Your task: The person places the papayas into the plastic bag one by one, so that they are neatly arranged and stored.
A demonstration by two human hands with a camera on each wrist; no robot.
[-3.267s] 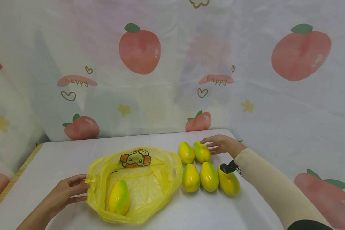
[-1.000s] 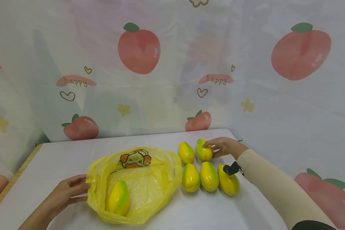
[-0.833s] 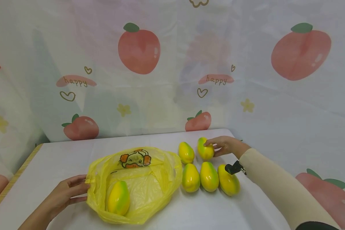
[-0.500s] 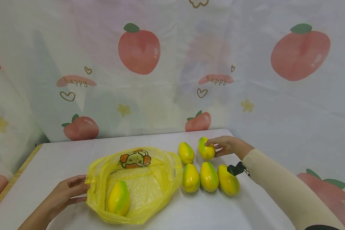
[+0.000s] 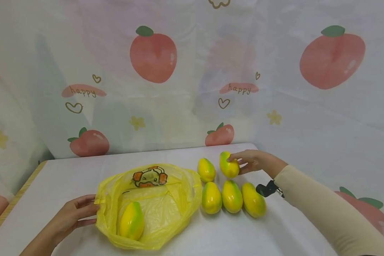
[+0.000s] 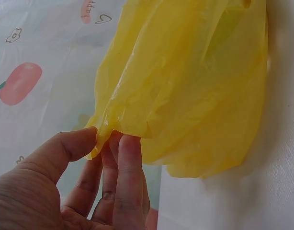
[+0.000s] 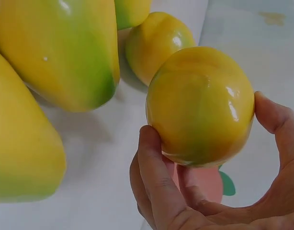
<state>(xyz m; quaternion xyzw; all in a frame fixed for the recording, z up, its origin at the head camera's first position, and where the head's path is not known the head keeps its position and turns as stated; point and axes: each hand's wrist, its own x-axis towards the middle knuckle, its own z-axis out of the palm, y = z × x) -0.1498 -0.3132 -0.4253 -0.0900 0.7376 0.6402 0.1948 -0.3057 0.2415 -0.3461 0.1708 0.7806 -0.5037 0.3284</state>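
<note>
left hand (image 5: 73, 217) pinching a crinkled yellow plastic bag (image 5: 161, 217), glossy yellow-green oval fruit (image 5: 132, 221) inside, right hand (image 5: 256, 161) pinching a matching fruit (image 5: 229, 168), four similar fruits (image 5: 232, 197) nearby

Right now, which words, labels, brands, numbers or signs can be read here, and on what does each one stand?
"happy": backdrop, left part of the head view.
"happy": backdrop, just right of the head view's centre.
"happ": backdrop, left wrist view, cut off by the frame.
Bag: no readable word; one dark mark is too small.
Fruits: no text visible.
</note>
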